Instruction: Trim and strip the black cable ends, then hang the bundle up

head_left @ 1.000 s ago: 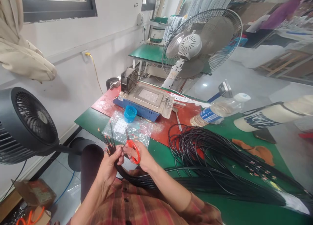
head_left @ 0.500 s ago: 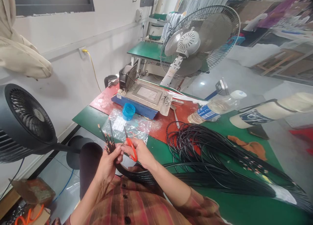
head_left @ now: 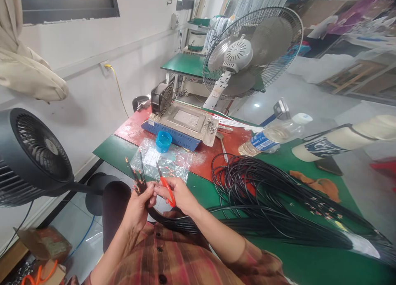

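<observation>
My left hand (head_left: 137, 208) is closed round a bundle of black cables (head_left: 137, 178) whose stripped ends fan upward just off the table's near edge. My right hand (head_left: 179, 194) grips small orange-handled scissors (head_left: 167, 188), blades pointing up beside the cable ends, and its fingertips meet the left hand's. The bundle runs from my lap to a large heap of black cable (head_left: 266, 198) on the green table (head_left: 297, 260).
A clear plastic bag (head_left: 162, 161) and blue cup (head_left: 163, 141) lie just beyond my hands. Behind them are a blue-based metal machine (head_left: 182, 126), a spoon, a water bottle (head_left: 272, 136), a white standing fan (head_left: 252, 50). A black fan (head_left: 34, 153) stands at left.
Both hands stayed together on the cable ends with the scissors; only the view shifted slightly.
</observation>
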Tool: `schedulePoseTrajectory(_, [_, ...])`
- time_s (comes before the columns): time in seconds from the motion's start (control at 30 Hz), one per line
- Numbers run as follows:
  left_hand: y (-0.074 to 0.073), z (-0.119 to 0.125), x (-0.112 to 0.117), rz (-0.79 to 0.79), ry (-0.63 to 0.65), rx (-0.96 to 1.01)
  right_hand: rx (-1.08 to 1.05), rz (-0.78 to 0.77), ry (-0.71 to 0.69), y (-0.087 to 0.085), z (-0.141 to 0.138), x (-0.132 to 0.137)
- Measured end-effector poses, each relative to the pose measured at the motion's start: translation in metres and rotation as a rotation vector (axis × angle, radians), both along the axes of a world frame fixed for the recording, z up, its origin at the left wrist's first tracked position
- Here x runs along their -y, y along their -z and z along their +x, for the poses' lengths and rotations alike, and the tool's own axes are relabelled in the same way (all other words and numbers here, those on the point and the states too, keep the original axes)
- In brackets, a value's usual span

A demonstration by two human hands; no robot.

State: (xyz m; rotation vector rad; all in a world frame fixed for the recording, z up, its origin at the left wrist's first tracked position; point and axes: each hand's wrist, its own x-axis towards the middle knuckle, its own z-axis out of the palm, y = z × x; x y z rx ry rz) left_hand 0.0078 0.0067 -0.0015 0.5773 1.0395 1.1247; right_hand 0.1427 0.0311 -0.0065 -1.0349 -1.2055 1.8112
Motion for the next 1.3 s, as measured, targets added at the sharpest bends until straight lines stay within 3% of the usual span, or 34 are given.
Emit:
schedulePoseTrajectory(0.3, [0.003,-0.002,0.001,-0.029,0.079,0.036,-0.11,-0.246,-0.017,-0.009,0.006,-0.01])
schedulePoseTrajectory(0.57, [0.005,-0.004,0.001,-0.029,0.102,0.066,-0.147,-0.256,-0.046,-0.003,0.002,-0.007])
schedulePoseTrajectory(0.67, [0.004,-0.004,0.0,-0.034,0.089,0.089,-0.094,-0.177,0.026,-0.002,0.001,-0.005])
schedulePoseTrajectory(0.73, [0.003,-0.004,0.0,-0.045,0.055,0.104,0.055,0.026,0.121,-0.001,0.003,-0.003])
schedulePoseTrajectory(0.83, [0.004,-0.006,-0.002,-0.15,-0.052,0.167,0.342,0.566,0.225,0.002,0.008,0.002])
schedulePoseTrajectory(0.97, [0.006,-0.012,-0.005,-0.351,-0.099,0.379,0.637,1.339,0.16,0.01,0.013,0.003])
schedulePoseTrajectory(1.03, [0.002,-0.013,-0.006,-0.406,-0.082,0.503,0.712,1.606,0.101,0.013,0.012,0.0])
schedulePoseTrajectory(1.17, [-0.009,-0.011,-0.007,-0.475,-0.101,0.629,0.692,1.827,0.058,0.017,0.005,-0.007])
schedulePoseTrajectory(1.3, [-0.007,-0.011,-0.007,-0.457,-0.126,0.543,0.683,1.924,0.048,0.017,0.005,-0.012])
